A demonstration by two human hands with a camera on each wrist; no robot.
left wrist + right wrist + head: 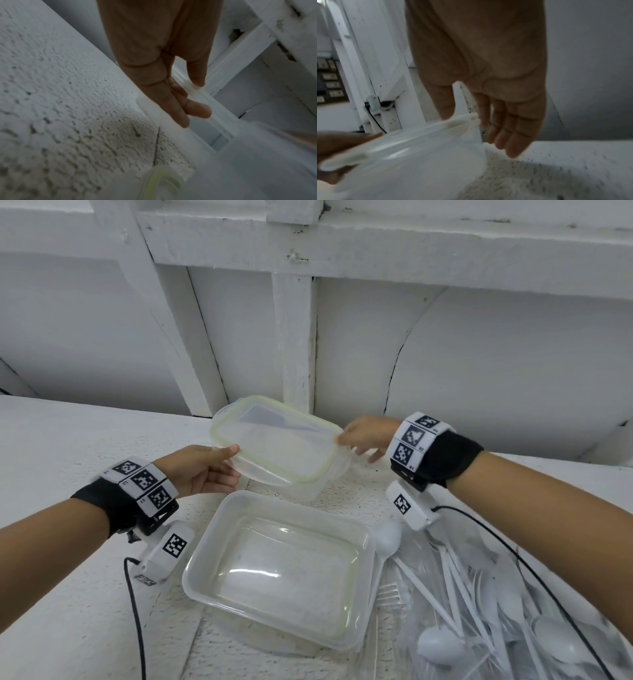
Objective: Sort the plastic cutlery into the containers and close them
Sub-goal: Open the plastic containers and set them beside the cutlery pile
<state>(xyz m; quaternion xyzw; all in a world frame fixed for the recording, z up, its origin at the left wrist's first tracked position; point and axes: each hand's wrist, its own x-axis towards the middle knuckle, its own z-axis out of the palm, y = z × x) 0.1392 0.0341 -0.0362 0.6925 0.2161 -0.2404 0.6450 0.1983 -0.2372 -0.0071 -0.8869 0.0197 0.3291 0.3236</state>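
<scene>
Tilting above the far container [310, 484], the green-rimmed lid [274, 440] is being pinched at its two short ends: the left hand [202, 470] is gripping the near-left end with thumb on top and fingers beneath, and the right hand [368, 436] is pinching the right end while its other fingers are hanging loose. The lid is looking thin, light and springy, likely flexing if squeezed mid-span, so the stiffer rim corners are the better hold; its smooth plastic is probably slippery. Sitting just in front, the near container [281, 570] is lying open and empty on the rough white table [68, 440]. To its right the plastic cutlery [479, 594], spoons and forks, is lying heaped on a clear bag. Behind, the wall [479, 354] is crowding the table's back edge, leaving freer room to the left.
</scene>
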